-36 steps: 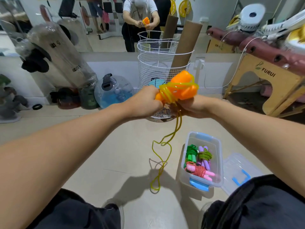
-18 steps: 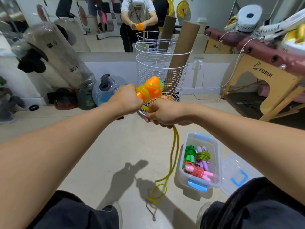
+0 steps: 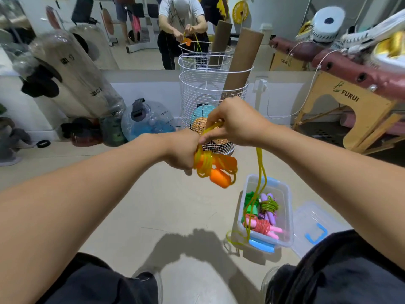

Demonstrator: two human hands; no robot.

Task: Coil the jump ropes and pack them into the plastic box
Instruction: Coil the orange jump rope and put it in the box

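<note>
Open beige floor [image 3: 135,207] spreads from 6 to 9 o'clock beneath the forearms and gives free passage. At 4 o'clock stands the clear rectangular plastic box [image 3: 287,207], its top open from above but crossed by the hanging yellow-green rope strand [image 3: 260,172], whose lower loop lies just beside the box's near-left corner. The clear lid with a blue clip [image 3: 315,224] lies just to the box's right. At 12 o'clock the white wire mesh basket [image 3: 197,88], holding brown cardboard tubes [image 3: 243,60], blocks forward reach. A wooden table leg [image 3: 350,115] bounds 2 o'clock; bagged equipment [image 3: 72,73] lines 10 o'clock.
</note>
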